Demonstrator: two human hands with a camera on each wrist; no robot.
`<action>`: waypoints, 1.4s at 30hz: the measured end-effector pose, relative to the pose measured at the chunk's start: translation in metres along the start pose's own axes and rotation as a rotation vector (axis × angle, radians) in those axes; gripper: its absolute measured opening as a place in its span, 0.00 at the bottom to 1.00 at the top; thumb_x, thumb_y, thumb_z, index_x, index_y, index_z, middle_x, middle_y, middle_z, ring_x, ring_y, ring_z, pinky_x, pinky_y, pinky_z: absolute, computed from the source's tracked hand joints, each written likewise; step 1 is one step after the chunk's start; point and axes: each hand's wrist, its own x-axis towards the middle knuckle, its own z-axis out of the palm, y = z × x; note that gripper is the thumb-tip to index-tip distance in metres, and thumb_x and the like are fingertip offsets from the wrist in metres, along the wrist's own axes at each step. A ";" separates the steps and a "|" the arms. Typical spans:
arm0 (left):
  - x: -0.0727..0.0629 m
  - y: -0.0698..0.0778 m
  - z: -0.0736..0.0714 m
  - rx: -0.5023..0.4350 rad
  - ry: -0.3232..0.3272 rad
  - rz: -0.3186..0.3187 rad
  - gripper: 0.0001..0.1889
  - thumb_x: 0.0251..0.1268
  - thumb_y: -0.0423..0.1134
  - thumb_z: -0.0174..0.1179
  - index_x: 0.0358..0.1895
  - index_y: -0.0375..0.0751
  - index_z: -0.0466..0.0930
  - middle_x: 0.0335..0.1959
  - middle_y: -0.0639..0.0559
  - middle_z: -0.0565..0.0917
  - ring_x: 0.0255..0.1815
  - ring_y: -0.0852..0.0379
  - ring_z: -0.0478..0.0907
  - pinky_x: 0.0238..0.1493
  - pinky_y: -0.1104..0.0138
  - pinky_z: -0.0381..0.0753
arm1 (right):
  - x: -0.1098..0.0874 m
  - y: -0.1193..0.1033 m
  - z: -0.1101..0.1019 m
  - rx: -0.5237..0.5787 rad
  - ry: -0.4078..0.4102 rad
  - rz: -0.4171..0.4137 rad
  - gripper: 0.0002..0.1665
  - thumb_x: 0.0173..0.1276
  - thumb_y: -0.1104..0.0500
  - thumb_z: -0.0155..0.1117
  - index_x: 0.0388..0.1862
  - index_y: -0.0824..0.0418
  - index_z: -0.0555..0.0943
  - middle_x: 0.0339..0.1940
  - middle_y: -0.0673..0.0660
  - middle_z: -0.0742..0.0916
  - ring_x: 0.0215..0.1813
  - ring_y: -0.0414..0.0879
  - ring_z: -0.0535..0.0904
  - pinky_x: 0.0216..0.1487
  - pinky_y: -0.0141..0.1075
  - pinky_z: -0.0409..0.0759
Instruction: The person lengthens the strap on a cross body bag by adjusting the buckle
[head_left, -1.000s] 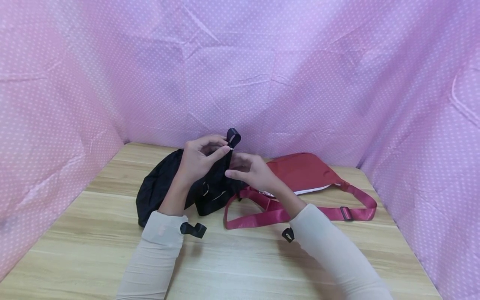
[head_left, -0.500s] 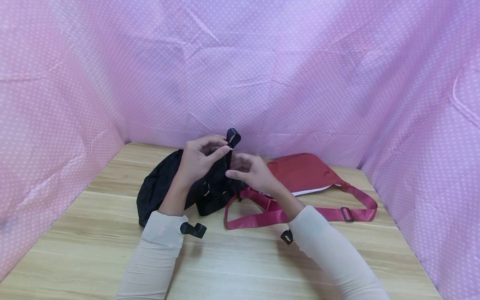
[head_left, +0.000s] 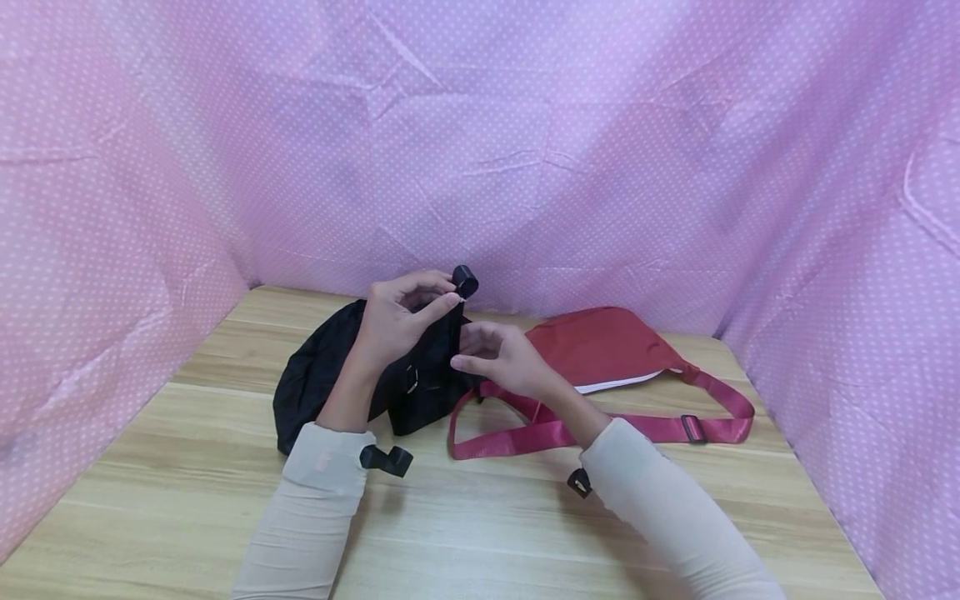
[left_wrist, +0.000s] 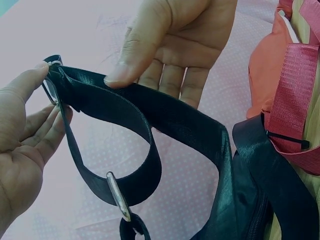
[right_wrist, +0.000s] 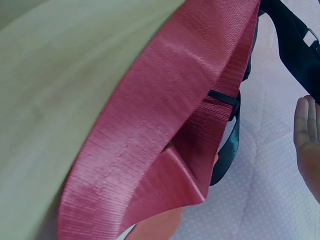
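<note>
pink cloth (head_left: 480, 150): white-dotted, creased, hangs left, back and right of the table
wood table (head_left: 450, 533): pale, grained top, both bags on it
left sleeve (head_left: 303, 508): beige, ends at wrist; left black tab (head_left: 387, 460) juts from cuff, over table
black bag (head_left: 318, 375): on table, left of centre, slumped, partly hidden behind left forearm
left hand (head_left: 397, 321): raised over black bag, grasping; thumb and fingers pinch the strap at the slider
silver ring (left_wrist: 118, 196): metal, at bottom of strap loop in left wrist view, below the fingers, touching neither hand
silver slider (left_wrist: 55, 63): at left thumb tip, mostly covered
black strap (left_wrist: 185, 127): held up off table between both hands, wide loop hanging; small loop pokes above left fingertips in head view
right hand (head_left: 506, 358): just right of and slightly lower than left, grasping; thumb on near side of strap, fingers behind it
red strap (head_left: 517, 440): on table in front of red bag, passes under right forearm
red bag (head_left: 607, 346): flat on table, right of black bag, white zip edge (head_left: 618, 386) facing front
right sleeve (head_left: 675, 517): beige; right black tab (head_left: 579, 482) at cuff
black adjuster (head_left: 693, 428): threaded on red strap, right end
</note>
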 end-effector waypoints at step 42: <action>0.003 0.000 -0.002 -0.054 0.125 0.014 0.05 0.64 0.24 0.68 0.41 0.28 0.86 0.46 0.38 0.87 0.48 0.52 0.86 0.50 0.65 0.86 | -0.009 -0.015 0.017 -0.344 0.248 -0.235 0.06 0.71 0.61 0.70 0.42 0.64 0.85 0.30 0.53 0.90 0.29 0.39 0.85 0.31 0.33 0.85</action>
